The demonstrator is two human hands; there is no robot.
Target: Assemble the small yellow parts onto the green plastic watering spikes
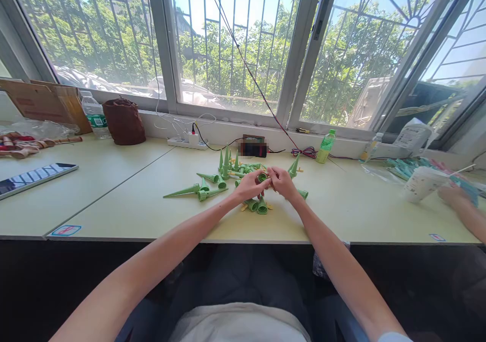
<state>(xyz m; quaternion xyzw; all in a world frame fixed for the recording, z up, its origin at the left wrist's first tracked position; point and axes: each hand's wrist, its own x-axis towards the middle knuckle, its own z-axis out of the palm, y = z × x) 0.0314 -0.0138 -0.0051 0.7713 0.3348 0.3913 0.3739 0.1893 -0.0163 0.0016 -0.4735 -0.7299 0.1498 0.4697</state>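
Observation:
Over a loose pile of green plastic cones [226,165], my two hands meet at the middle of the table. My left hand [249,186] is closed round a green cone [261,178], its open round end showing. Fingers pinched, my right hand [283,182] touches the left fingertips; whatever it grips there is too small to make out. Two cones [261,207] lie just below the hands, with small yellow pieces [270,206] beside them. Another cone [294,165] stands upright behind my right hand, and several lie on their sides to the left, including a long one [182,192].
A phone [38,176], brown pouch [123,121] and water bottle [94,115] are at left. Along the window sit a power strip [188,142], a dark box [254,146] and a green bottle [325,147]. At right, another person's hand [457,198] is near a white cup [425,184].

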